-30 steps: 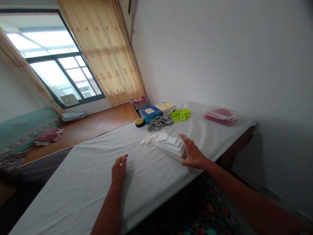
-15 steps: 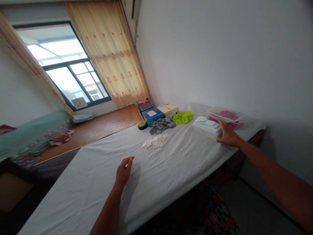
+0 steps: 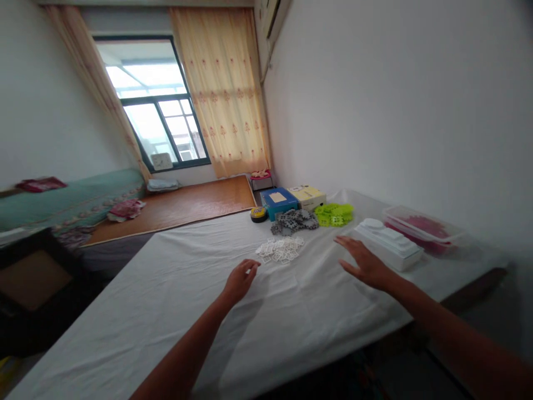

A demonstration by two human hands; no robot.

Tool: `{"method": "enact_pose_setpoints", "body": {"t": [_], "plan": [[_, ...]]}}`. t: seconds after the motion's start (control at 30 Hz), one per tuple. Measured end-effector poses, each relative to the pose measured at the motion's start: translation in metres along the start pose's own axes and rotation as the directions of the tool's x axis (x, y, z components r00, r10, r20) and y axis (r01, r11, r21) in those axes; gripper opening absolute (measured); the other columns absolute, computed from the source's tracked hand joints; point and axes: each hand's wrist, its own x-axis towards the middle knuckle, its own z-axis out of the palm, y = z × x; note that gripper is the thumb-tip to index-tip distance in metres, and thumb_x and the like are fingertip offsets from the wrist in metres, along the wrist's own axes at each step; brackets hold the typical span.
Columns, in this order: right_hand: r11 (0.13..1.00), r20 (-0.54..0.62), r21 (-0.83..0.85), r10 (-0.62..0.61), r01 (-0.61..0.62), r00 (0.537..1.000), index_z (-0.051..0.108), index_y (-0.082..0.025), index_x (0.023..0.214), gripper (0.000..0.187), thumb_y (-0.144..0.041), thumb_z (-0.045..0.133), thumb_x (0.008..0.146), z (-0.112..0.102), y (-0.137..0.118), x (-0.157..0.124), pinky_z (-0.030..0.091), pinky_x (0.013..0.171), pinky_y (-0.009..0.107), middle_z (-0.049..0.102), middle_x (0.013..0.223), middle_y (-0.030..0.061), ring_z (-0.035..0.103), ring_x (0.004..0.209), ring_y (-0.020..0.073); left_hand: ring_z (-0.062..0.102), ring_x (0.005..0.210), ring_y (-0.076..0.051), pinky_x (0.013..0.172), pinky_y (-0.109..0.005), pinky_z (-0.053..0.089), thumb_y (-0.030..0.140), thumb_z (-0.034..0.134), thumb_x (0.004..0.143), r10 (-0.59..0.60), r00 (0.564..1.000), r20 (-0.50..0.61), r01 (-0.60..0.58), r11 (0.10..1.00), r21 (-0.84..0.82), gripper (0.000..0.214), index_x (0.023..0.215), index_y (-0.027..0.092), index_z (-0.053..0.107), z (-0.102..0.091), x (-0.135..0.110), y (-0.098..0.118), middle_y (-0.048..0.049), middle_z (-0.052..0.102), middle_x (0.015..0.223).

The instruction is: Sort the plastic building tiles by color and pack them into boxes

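Loosely bent, the fingers of my left hand (image 3: 241,280) hover over the white cloth, just short of a pile of small white plastic pieces (image 3: 281,250). A small gap shows by its thumb, and I see nothing held. My right hand (image 3: 360,263) is open, thumb apart from stretched fingers, to the right of that pile. Beside it stands a white box-like item (image 3: 389,244) with raised rounded shapes on top. Behind the pile lie grey interlocking plastic pieces (image 3: 295,221) and bright green ones (image 3: 333,214).
A clear plastic box (image 3: 425,229) with pink pieces stands by the wall. At the back are a blue box (image 3: 280,203), a yellow box (image 3: 308,197) and a round black-and-yellow tin (image 3: 259,215). The white-covered table (image 3: 166,294) ends at a front edge near me.
My right hand has come away from the white box-like item, moving left. My left hand has moved nearer the white pieces. The view has turned and levelled.
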Motion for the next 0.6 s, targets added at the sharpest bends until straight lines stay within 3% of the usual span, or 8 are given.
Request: {"method": "enact_pose_setpoints", "body": {"t": [0.1,0.2,0.3,0.37,0.5,0.6], "plan": [[0.998,0.064,0.023,-0.061,0.059,0.996,0.044,-0.021,0.139,0.055,-0.036,0.05,0.086,0.024,-0.015,0.048,0.037,0.108,0.049,0.051,0.14,0.0137,0.047,0.129,0.0264,0.065,0.089,-0.018,0.075,-0.029,0.054,0.037,0.04,0.093,0.029,0.999,-0.02,-0.029,0.999,-0.031,0.033,0.097,0.022,0.07,0.01,0.005,-0.009,-0.0084,0.068,0.101],[0.997,0.115,-0.03,-0.06,0.064,0.991,0.05,-0.02,0.134,0.051,-0.035,0.052,0.085,0.048,-0.014,0.108,0.04,0.106,0.047,0.056,0.135,0.013,0.051,0.125,0.0258,0.064,0.094,-0.018,0.082,-0.031,0.053,0.035,0.041,0.094,0.078,0.995,-0.062,-0.083,0.994,-0.072,0.031,0.101,0.024,0.069,0.016,0.003,-0.013,-0.0086,0.067,0.104],[0.988,0.17,-0.155,0.044,-0.017,0.984,0.054,-0.018,0.13,0.047,-0.032,0.051,0.086,0.06,0.004,0.168,0.043,0.102,0.042,0.06,0.13,0.0128,0.057,0.119,0.0254,0.062,0.101,-0.019,0.092,-0.034,0.05,0.032,0.042,0.094,0.129,0.985,-0.111,-0.141,0.984,-0.111,0.029,0.104,0.026,0.068,0.017,-0.003,-0.016,-0.0083,0.067,0.105],[0.958,0.152,-0.254,0.177,-0.135,0.972,0.057,-0.016,0.128,0.045,-0.029,0.05,0.086,0.059,0.024,0.2,0.045,0.098,0.039,0.062,0.127,0.0136,0.061,0.112,0.0252,0.061,0.102,-0.019,0.095,-0.034,0.049,0.031,0.043,0.094,0.128,0.982,-0.14,-0.149,0.978,-0.145,0.028,0.105,0.027,0.068,0.016,-0.008,-0.019,-0.0081,0.066,0.105],[0.884,0.056,-0.335,0.363,-0.325,0.93,0.062,-0.01,0.121,0.043,-0.027,0.049,0.083,0.052,0.063,0.236,0.049,0.087,0.037,0.066,0.118,0.0188,0.066,0.099,0.0272,0.062,0.1,-0.019,0.093,-0.035,0.05,0.032,0.042,0.094,0.069,0.983,-0.169,-0.103,0.975,-0.199,0.027,0.105,0.029,0.067,0.013,-0.012,-0.023,-0.0086,0.066,0.105],[0.905,0.039,-0.298,0.328,-0.302,0.944,0.065,-0.007,0.116,0.042,-0.027,0.052,0.081,0.064,0.07,0.251,0.049,0.086,0.038,0.067,0.113,0.0215,0.066,0.097,0.029,0.062,0.098,-0.019,0.092,-0.035,0.051,0.033,0.042,0.095,0.024,0.984,-0.178,-0.063,0.974,-0.218,0.026,0.103,0.03,0.067,0.013,-0.013,-0.026,-0.0086,0.066,0.103]]}}
